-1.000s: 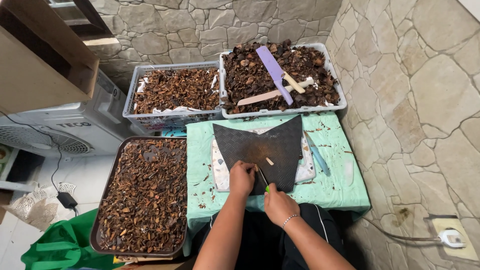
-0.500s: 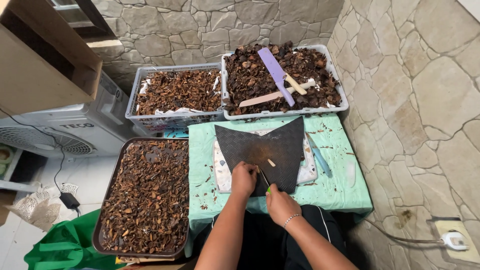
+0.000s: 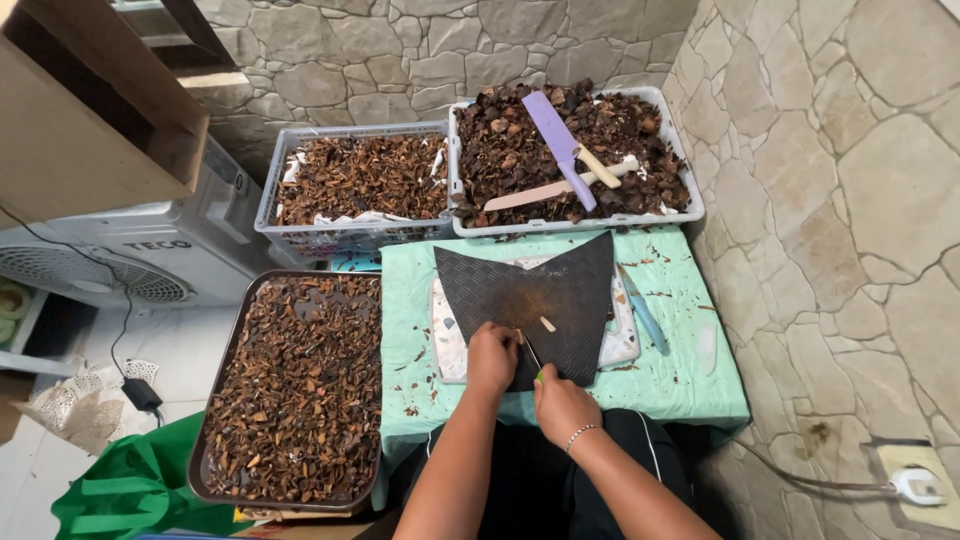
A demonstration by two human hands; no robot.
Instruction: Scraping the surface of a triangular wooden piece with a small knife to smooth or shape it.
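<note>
Progress: your left hand (image 3: 492,356) pins a small brown piece; your right hand (image 3: 563,403) grips a green-handled knife (image 3: 534,361); the grey crate of dark husks (image 3: 575,150) beyond your fingers looks still full.

baskets (image 3: 575,215) wall off mat's (image 3: 560,290) far edge, tray (image 3: 215,400) crowds left, right cloth (image 3: 690,370) open

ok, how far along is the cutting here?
Done: the tray on the left is heaped with brown cut pieces. In hand: left hand pins something small on the black mat while right hand works a green-handled knife. Left: the far crate looks full of dark whole pieces.
</note>
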